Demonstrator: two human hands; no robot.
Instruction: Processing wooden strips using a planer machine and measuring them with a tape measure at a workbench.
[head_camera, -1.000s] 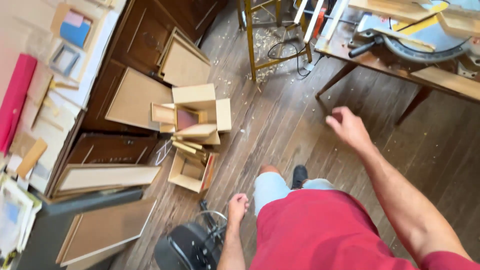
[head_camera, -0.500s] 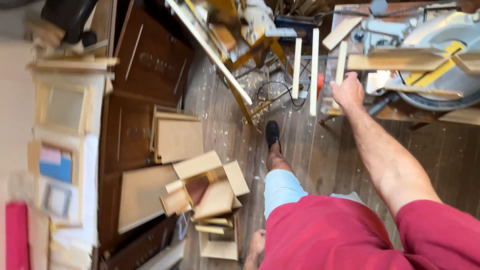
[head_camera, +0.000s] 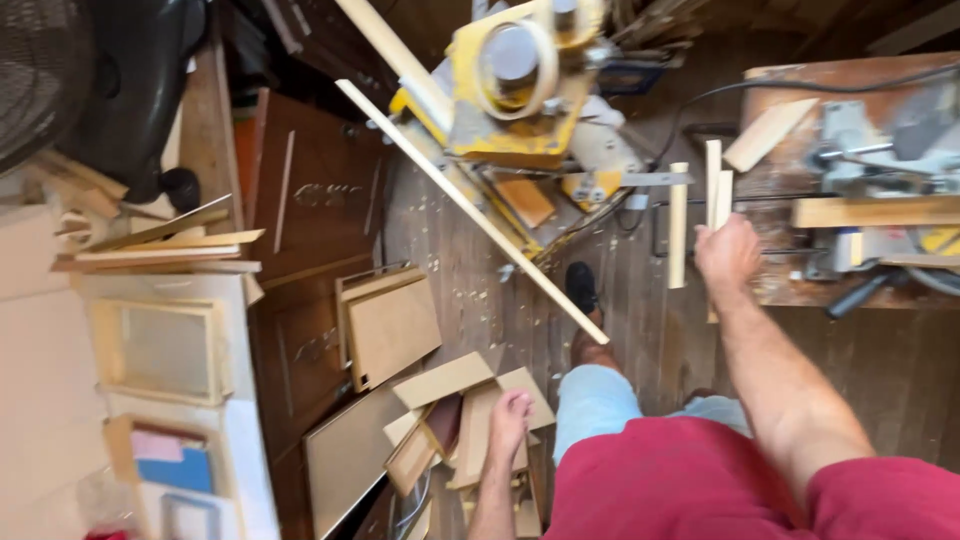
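My right hand is up at the edge of the desk, fingers clamped around a pair of pale wooden slats that stand upright in my grip, just in front of the miter saw. A third slat stands just left of them; from this angle I cannot tell whether my fingers hold it too or it only leans beside them. My left hand hangs low by my thigh, fingers loosely together and holding nothing, above the open cardboard box on the floor. I judge this to be the pick-up step: strips gathered at the saw. The next move, as I see it, calls for a firm hold so the slats don't fan apart, and care around the long strip that slants across the floor by my shoe.
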